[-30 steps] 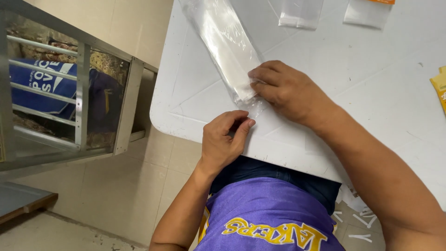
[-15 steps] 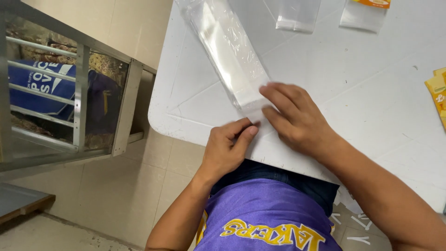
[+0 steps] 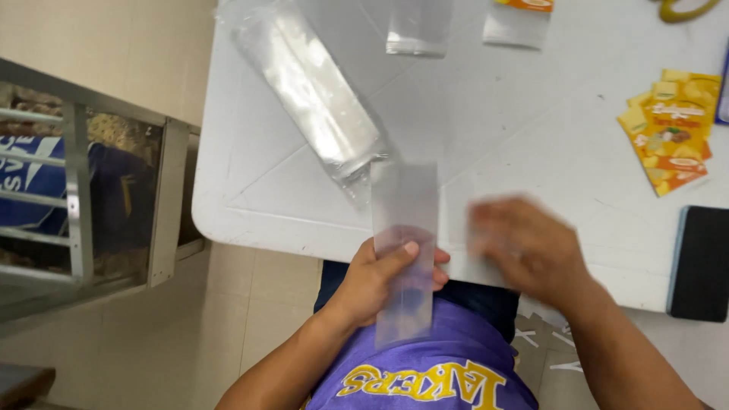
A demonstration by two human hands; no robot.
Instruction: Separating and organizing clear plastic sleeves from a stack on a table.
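One clear sleeve pinched between left hand fingers, upright.

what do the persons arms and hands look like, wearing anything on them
Both arms are bare from the elbow down: no sleeves, gloves, watch or bands in view. The left hand shows short, plain nails on its fingers, with no rings visible. The right hand is motion-blurred, so rings or nails there cannot be told. The person wears a purple top with yellow lettering edged in white.

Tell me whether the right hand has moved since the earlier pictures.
Yes. The right hand has left the mouth of the stack of clear bags and swung right along the near edge of the white table, now blurred.
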